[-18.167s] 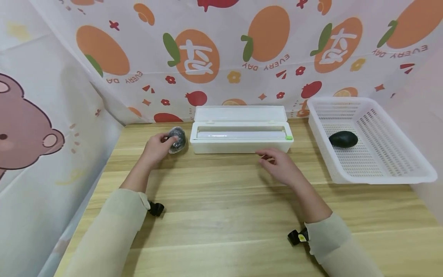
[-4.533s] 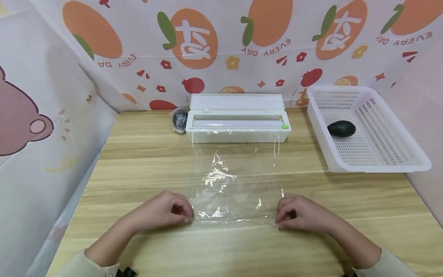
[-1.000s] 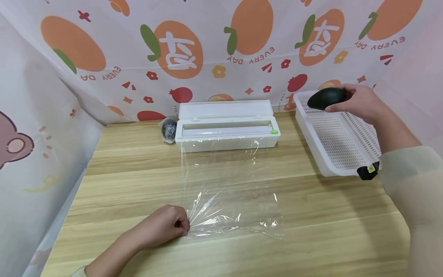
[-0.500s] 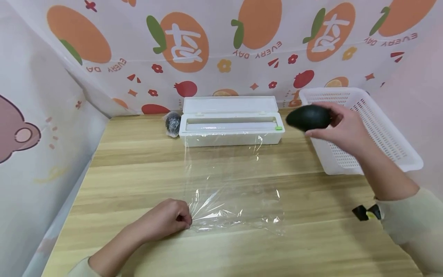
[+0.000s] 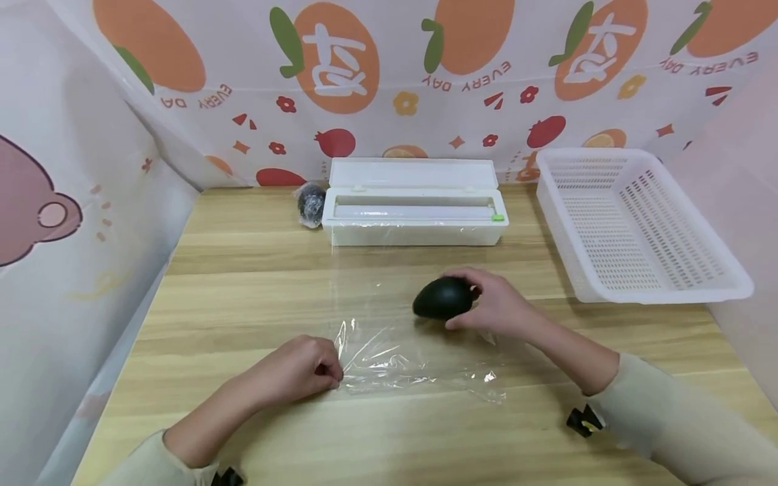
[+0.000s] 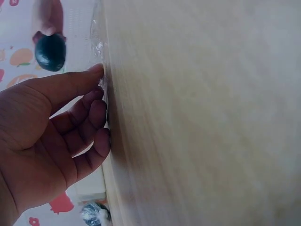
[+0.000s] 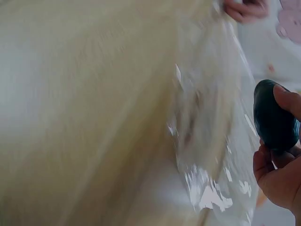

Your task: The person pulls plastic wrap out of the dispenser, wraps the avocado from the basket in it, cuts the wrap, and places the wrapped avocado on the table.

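Observation:
A dark green avocado (image 5: pixel 442 298) is gripped by my right hand (image 5: pixel 498 304), thumb on one side and fingers on the other. It hangs over a clear sheet of cling film (image 5: pixel 389 354) that runs forward from a white dispenser box (image 5: pixel 419 235). My left hand (image 5: pixel 298 370) pinches the film's near left corner down at the table. In the left wrist view, thumb and fingertips (image 6: pixel 98 69) meet at the film's edge. The right wrist view shows the avocado (image 7: pixel 273 117) beside the shiny film (image 7: pixel 207 122), apart from it.
At the box's left end sits a dark, film-wrapped fruit (image 5: pixel 312 204). The box lid (image 5: pixel 413 173) stands raised, with a green slider (image 5: pixel 498 217) at its right end. A white perforated basket (image 5: pixel 675 295) stands at the right. A printed curtain (image 5: pixel 243 128) hangs behind the table.
My right hand has brought the avocado from the basket leftward and toward me, over the film. The left hand keeps its pinch on the film corner. Earlier, both hands held the film's near edge.

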{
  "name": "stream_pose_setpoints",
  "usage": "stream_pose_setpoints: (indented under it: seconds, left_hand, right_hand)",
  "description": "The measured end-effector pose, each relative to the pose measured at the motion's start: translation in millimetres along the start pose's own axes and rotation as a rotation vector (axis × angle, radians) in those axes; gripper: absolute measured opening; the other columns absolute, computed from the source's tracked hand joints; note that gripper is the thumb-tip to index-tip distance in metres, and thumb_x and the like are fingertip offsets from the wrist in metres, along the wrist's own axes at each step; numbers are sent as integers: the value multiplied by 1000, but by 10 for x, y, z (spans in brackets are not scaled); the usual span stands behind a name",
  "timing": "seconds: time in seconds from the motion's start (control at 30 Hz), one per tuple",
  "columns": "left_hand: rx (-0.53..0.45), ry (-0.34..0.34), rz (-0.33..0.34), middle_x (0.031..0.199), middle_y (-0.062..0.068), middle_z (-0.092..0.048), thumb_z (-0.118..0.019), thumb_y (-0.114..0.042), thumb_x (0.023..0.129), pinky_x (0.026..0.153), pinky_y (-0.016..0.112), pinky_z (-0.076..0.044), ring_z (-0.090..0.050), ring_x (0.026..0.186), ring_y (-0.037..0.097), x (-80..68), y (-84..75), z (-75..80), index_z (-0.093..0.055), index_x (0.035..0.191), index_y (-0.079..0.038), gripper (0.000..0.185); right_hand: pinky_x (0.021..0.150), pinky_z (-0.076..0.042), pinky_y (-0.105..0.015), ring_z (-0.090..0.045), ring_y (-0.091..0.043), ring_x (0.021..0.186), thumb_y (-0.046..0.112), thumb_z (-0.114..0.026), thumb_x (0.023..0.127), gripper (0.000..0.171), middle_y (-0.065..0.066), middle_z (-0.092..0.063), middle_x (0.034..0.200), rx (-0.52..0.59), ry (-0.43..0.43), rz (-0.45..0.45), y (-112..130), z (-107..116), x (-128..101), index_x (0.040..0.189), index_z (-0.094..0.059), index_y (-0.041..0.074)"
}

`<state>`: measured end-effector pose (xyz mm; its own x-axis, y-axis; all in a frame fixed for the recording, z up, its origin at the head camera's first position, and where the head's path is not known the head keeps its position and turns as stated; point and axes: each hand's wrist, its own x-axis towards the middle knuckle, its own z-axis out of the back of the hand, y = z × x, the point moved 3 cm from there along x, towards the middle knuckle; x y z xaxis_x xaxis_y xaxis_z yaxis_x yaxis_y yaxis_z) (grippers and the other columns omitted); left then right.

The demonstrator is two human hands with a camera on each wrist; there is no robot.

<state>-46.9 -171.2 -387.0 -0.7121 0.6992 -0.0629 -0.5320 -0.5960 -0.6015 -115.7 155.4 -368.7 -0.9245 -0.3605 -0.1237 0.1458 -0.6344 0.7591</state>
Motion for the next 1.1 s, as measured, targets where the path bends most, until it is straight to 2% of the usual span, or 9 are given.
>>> stream_pose_setpoints:
  seconds: [0.17, 0.37, 0.6, 0.73, 0.87, 1.1]
  left_hand:
    - [2, 4, 1, 76, -15, -64, -80, -4, 77, 63, 17, -50, -54, 70, -5, 24, 0, 15, -73, 74, -19, 17]
    - [-11, 17, 21, 77, -15, -64, -80, -5, 78, 64, 18, -51, -54, 71, -5, 28, 15, 33, -73, 75, -20, 16]
    - [-7, 24, 16, 78, -14, -65, -81, -6, 77, 64, 19, -51, -54, 71, -4, 35, 13, 44, -74, 76, -19, 15]
    - [-21, 30, 22, 79, -13, -66, -81, -7, 78, 64, 19, -52, -55, 71, -4, 33, 14, 27, -74, 77, -18, 13]
    - [-39, 29, 37, 79, -13, -66, -81, -8, 79, 63, 18, -51, -55, 71, -4, 19, 12, 15, -75, 77, -18, 12]
    - [-50, 21, 43, 79, -13, -66, -81, -9, 79, 62, 18, -50, -55, 70, -4, -6, 9, 13, -75, 77, -18, 11]
  right_hand:
    - [89, -49, -41, -59, -22, 102, 23, -93, 63, 77, 1, -63, 122, 50, 24, -13, 86, -297, -12, 132, -58, 27]
    - [87, -50, -39, -59, -19, 101, 28, -95, 61, 81, 3, -62, 122, 79, -1, -31, 121, -526, -63, 133, -58, 24]
    - [81, -49, -37, -54, -17, 97, 38, -95, 59, 83, -1, -60, 112, -21, -24, 15, 117, -643, -99, 132, -59, 25]
    - [81, -49, -37, -54, -17, 99, 41, -95, 58, 85, -2, -60, 115, -67, -6, 45, 111, -708, -125, 133, -59, 24]
    - [83, -49, -38, -53, -17, 103, 42, -94, 59, 84, 0, -61, 119, -97, 7, 46, 98, -754, -152, 133, -58, 26]
    - [78, -48, -36, -51, -15, 98, 45, -94, 57, 89, 0, -60, 113, -120, 2, 28, 62, -781, -183, 135, -55, 30]
